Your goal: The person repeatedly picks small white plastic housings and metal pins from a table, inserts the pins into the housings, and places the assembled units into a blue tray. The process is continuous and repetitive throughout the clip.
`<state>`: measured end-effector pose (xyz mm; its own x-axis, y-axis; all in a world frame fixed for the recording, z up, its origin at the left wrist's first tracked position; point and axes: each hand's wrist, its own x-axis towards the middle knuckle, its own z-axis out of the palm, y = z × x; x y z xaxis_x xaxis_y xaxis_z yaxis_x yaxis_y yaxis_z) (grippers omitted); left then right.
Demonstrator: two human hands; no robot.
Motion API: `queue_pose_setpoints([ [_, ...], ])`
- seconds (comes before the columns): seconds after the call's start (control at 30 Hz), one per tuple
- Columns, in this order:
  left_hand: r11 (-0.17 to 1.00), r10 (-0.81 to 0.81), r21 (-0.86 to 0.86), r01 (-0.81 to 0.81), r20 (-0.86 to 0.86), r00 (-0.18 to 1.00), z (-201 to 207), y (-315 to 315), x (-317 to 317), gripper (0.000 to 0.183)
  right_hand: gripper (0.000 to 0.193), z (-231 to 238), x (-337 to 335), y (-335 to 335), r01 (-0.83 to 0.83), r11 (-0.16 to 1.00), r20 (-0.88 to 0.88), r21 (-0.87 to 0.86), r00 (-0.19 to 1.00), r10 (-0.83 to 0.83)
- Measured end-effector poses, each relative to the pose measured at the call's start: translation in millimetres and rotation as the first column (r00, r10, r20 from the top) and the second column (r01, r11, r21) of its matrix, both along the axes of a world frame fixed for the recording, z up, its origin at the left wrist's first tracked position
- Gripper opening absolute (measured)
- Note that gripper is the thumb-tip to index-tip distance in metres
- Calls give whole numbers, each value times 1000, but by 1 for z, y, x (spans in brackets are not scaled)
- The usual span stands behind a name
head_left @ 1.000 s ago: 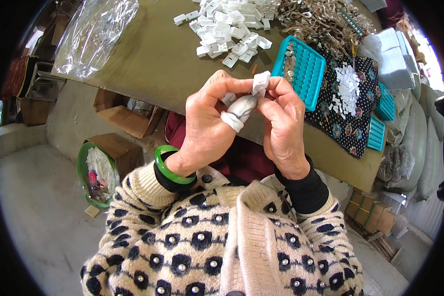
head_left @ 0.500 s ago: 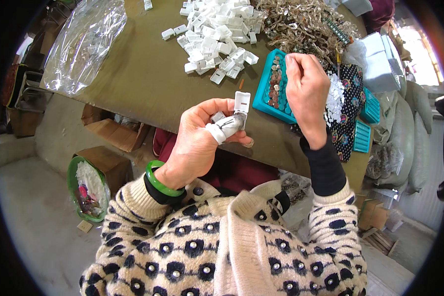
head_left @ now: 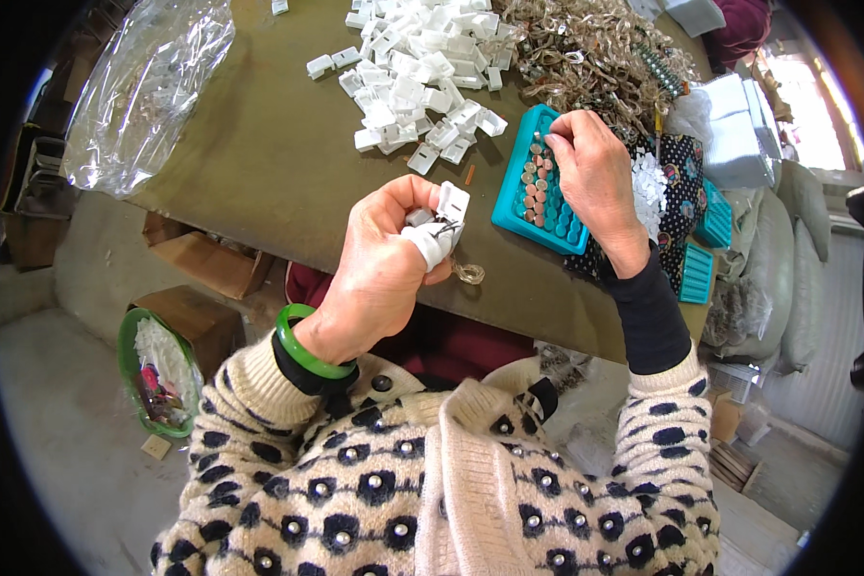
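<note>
My left hand point(head_left: 379, 235) is closed on a small white plastic case point(head_left: 453, 202) with its lid raised. White tape wraps a finger of this hand. A loop of thin clear-gold wire point(head_left: 468, 274) hangs below the case. My right hand point(head_left: 595, 173) reaches over the upper right part of a teal tray point(head_left: 511, 216), thumb and forefinger pinched at its rows. Small round silvery and coppery button cells point(head_left: 540, 182) stand in the tray's round slots; several slots at the lower end hold none. What lies between the right fingertips is too small to tell.
Many white plastic cases point(head_left: 422, 72) lie heaped at the back middle. Beside them spreads a tangled pile of wire strings point(head_left: 586, 48). White chips point(head_left: 648, 187) rest on a dark patterned cloth point(head_left: 682, 173) near more teal trays point(head_left: 696, 274). A clear plastic bag point(head_left: 149, 96) lies at left.
My right hand has opened slightly and lowered toward the tray's cells, uncovering more rows. My left hand has tilted the white case, and the wire loop now hangs in view.
</note>
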<state>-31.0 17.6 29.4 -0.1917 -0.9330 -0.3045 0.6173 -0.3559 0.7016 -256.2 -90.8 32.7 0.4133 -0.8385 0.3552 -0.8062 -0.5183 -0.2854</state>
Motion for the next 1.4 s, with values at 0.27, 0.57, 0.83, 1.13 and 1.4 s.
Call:
queue_pose_setpoints([
  [0.27,1000,-19,-2,19,-87,996,-12,-9,-1,11,6,12,1,4,14,990,179,143,983,-40],
  [0.57,998,-44,-49,36,-165,985,-18,-13,4,28,13,11,4,-5,-249,968,2,10,969,249],
  [0.83,999,37,-33,-43,-149,988,-13,-16,0,30,11,13,-5,-12,-341,939,-81,34,936,343],
  [1.13,994,74,-78,-71,38,997,-8,-16,-5,31,11,21,21,28,-275,961,217,-44,936,278],
  [1.4,994,54,-99,-49,51,997,-6,-9,-13,29,23,25,43,65,-377,910,-23,-172,925,379],
])
